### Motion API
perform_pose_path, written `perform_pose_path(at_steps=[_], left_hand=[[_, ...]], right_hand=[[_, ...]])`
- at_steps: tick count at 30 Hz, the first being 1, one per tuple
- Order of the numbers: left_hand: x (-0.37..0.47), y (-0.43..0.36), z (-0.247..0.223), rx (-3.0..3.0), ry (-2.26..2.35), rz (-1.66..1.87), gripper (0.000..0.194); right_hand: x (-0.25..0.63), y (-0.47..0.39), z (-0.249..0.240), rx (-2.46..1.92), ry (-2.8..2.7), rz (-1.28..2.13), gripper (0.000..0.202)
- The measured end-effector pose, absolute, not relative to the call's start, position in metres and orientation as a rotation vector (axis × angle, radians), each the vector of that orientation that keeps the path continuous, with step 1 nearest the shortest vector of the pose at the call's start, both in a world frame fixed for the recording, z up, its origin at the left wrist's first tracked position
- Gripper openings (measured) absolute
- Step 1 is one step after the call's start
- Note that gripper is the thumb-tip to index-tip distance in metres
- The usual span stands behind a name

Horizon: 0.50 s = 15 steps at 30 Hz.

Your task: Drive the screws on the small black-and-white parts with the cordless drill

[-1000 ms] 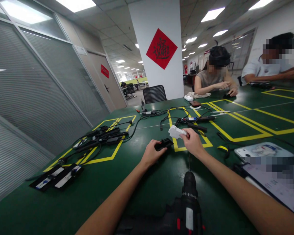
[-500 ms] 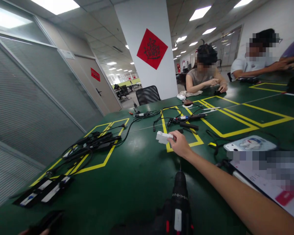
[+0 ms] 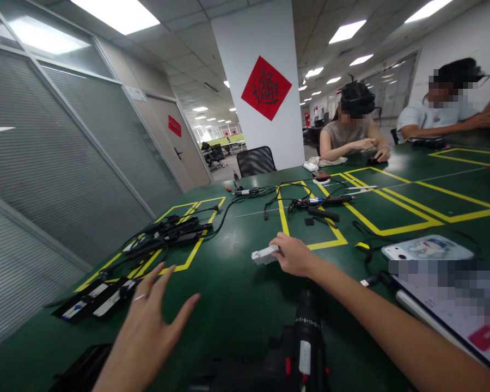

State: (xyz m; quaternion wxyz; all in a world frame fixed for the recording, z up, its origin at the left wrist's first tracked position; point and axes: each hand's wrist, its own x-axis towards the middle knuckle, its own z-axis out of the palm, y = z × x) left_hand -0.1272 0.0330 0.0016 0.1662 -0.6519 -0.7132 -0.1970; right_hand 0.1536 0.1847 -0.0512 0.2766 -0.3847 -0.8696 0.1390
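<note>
My right hand (image 3: 296, 256) pinches a small white plastic piece (image 3: 263, 255) by its right end, above the green table (image 3: 224, 305). I cannot make out exactly what the piece is. With fingers spread and nothing in it, my left hand (image 3: 155, 316) hovers left of the white piece, apart from it. A black power drill (image 3: 308, 337) lies in front of me, below my right wrist, its nose pointing away. At the lower left, beside my left forearm, is a dark object (image 3: 81, 367), partly cut off by the frame.
Black cables (image 3: 175, 231) lie heaped at left, near two black strips with white labels (image 3: 114, 296). A pen-like tool (image 3: 316, 200) and more cords lie ahead. A phone (image 3: 428, 247) and a blurred sheet (image 3: 453, 310) are at right. Two people (image 3: 353, 136) sit across the table.
My left hand has risen from the lower left edge into view, away from the dark object. My right hand has brought the white piece nearer and tilted it. The view has shifted slightly.
</note>
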Motion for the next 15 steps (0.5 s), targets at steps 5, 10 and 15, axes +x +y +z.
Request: perform_pose_path(at_steps=[5, 10, 15], left_hand=[[-0.034, 0.102, 0.014, -2.340, -1.812, -0.344, 0.068], [-0.018, 0.143, -0.020, -2.644, -1.770, -0.018, 0.040], [-0.033, 0.145, -0.036, -2.567, -1.935, -0.030, 0.024]], right_hand=[[0.141, 0.171, -0.051, -0.886, -2.457, 0.373, 0.019], [0.139, 0.170, -0.055, -0.929, -2.455, 0.388, 0.018], [0.141, 0.174, -0.064, -1.003, -2.385, 0.475, 0.037]])
